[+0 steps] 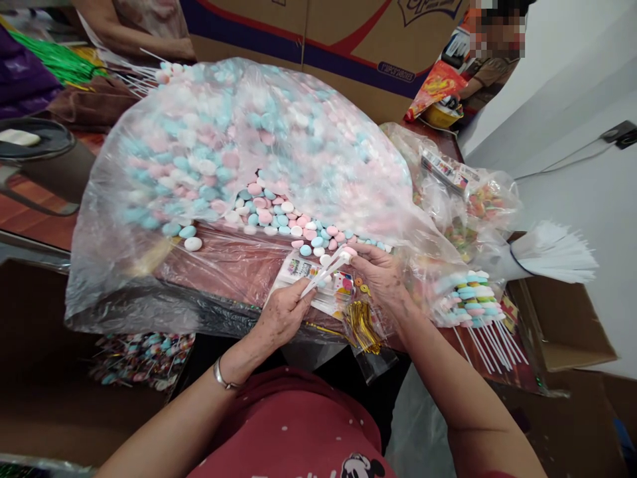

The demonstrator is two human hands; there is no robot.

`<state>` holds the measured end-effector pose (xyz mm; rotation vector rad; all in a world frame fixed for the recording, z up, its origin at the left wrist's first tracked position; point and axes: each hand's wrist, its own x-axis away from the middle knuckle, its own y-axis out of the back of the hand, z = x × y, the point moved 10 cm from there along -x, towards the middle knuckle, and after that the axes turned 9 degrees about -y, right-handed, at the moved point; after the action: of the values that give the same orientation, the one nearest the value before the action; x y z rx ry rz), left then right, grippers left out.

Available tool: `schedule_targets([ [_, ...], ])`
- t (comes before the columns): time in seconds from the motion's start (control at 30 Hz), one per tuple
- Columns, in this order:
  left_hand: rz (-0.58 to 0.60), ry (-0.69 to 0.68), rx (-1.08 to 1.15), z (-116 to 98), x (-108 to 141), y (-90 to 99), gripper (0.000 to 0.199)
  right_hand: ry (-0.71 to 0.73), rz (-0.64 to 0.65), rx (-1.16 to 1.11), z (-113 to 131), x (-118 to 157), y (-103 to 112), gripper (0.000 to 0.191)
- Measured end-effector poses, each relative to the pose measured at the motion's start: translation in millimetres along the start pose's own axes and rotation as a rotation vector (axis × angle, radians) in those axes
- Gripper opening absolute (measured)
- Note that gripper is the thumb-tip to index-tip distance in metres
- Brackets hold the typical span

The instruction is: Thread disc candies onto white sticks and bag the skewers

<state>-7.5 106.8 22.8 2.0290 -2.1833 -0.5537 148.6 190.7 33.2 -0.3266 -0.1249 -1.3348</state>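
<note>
My left hand (286, 309) is closed around the lower ends of a few white sticks (321, 273), which slant up to the right. At their upper end, the fingers of my right hand (381, 275) pinch a pink marshmallow (350, 251); whether a stick pierces it I cannot tell. Just beyond my hands, loose pink, blue and white marshmallows (263, 216) spill from the mouth of a large clear plastic bag (318, 146). Under my hands lie a packet with a printed label (303, 267), gold twist ties (364, 325) and small yellow and orange rings (365, 289).
Finished-looking marshmallow skewers (478, 299) lie at the right, beside a bundle of white sticks (555, 255) and bags of colourful candy (490, 199). A lidded mug (47, 162) stands at the left. An open box (44, 372) sits below. Two other people are beyond the table.
</note>
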Motion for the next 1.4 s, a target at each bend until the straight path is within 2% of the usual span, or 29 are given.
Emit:
schedule_targets([
  [0.27, -0.037, -0.015, 0.007, 3, 3, 0.1, 0.027, 0.183, -0.062, 0.269, 1, 4, 4, 0.029],
  [0.47, -0.032, -0.01, 0.006, 4, 3, -0.6, 0.027, 0.427, -0.144, 0.732, 17, 20, -9, 0.03],
  [0.67, -0.029, -0.003, 0.015, 4, 3, -1.7, 0.028, 0.574, -0.065, 0.923, 16, 31, -32, 0.035],
  [0.8, -0.04, 0.029, 0.007, 10, 4, -1.4, 0.027, 0.634, 0.022, 1.02, 10, 36, -48, 0.038],
  [0.93, -0.048, 0.047, 0.022, 13, 4, -0.9, 0.028, 0.66, 0.098, 1.131, 15, 38, -55, 0.041],
  [1.0, -0.056, 0.06, 0.038, 14, 4, -0.1, 0.028, 0.63, 0.061, 1.21, 24, 34, -47, 0.043],
  [1.1, -0.077, 0.081, 0.064, 16, 4, 2.6, 0.029, 0.556, -0.173, 1.321, 46, 18, -18, 0.045],
  [1.17, -0.085, 0.081, 0.08, 17, 4, 3.9, 0.029, 0.528, -0.272, 1.403, 56, 7, -1, 0.041],
  [1.27, -0.089, 0.072, 0.105, 19, 4, 4.7, 0.029, 0.494, -0.245, 1.534, 56, -9, 11, 0.034],
  [1.4, -0.076, 0.057, 0.13, 20, 5, 3.6, 0.026, 0.358, -0.108, 1.733, 42, -14, 22, 0.027],
])
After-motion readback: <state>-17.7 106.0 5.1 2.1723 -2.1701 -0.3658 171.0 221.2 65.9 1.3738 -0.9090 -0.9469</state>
